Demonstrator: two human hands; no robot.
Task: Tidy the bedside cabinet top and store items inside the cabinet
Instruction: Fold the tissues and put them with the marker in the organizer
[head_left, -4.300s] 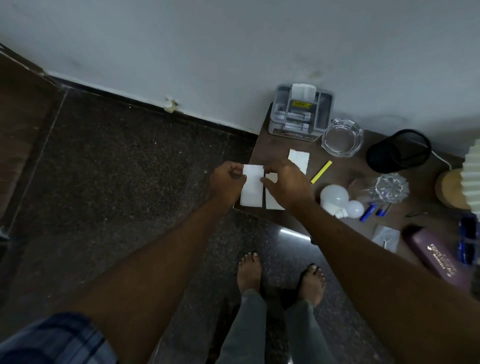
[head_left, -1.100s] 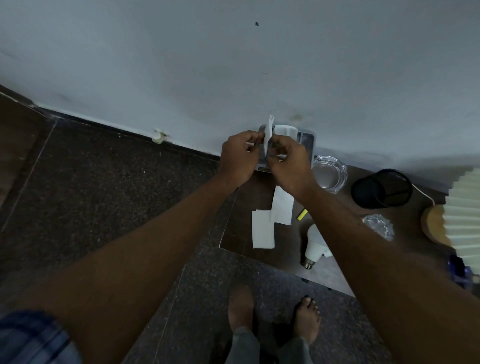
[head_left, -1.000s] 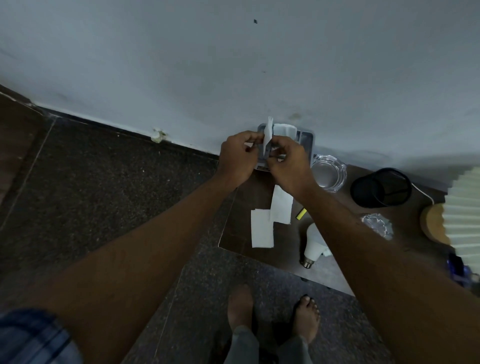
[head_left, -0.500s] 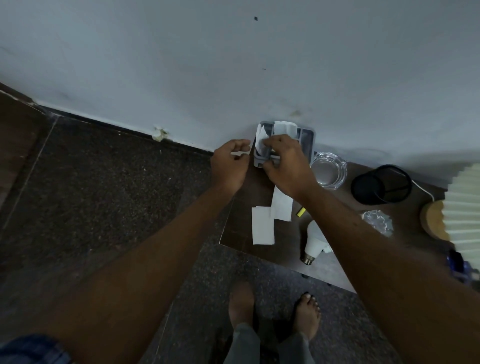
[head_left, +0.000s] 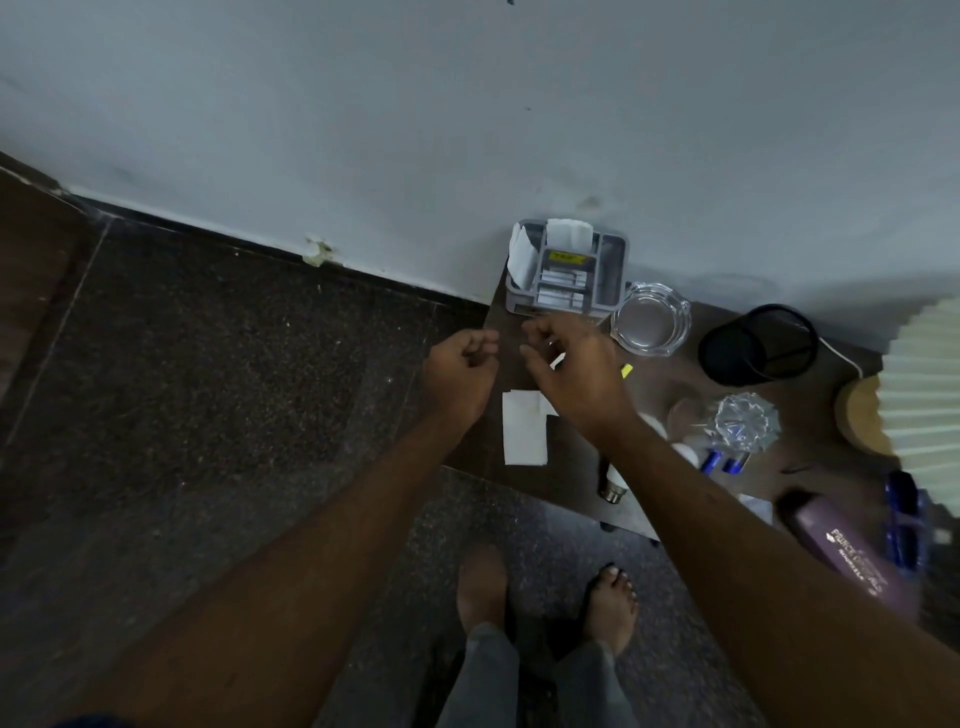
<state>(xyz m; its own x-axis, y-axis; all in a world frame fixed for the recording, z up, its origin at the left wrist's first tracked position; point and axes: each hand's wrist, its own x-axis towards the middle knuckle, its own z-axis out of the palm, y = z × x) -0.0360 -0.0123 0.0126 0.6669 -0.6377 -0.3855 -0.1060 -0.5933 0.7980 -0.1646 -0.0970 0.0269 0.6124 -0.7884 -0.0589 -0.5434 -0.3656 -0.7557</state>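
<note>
— What carries everything?
— A dark tabletop against the wall, with a pleated lampshade at its right end.
— And the grey organiser?
— The organiser stands at the back left corner, by the wall. A folded white paper stands upright in its left compartment, and a second paper in the back middle one.
— Beside it?
— A glass ashtray just to its right, then a black mesh cup.
— The person's hands?
— Both hover in front of the organiser, fingers loosely curled, holding nothing. The left hand is over the tabletop's left edge, the right hand further in.
— Smaller things?
— A white paper slip lies flat between the forearms. A yellow marker peeks out beside the right hand.
</note>
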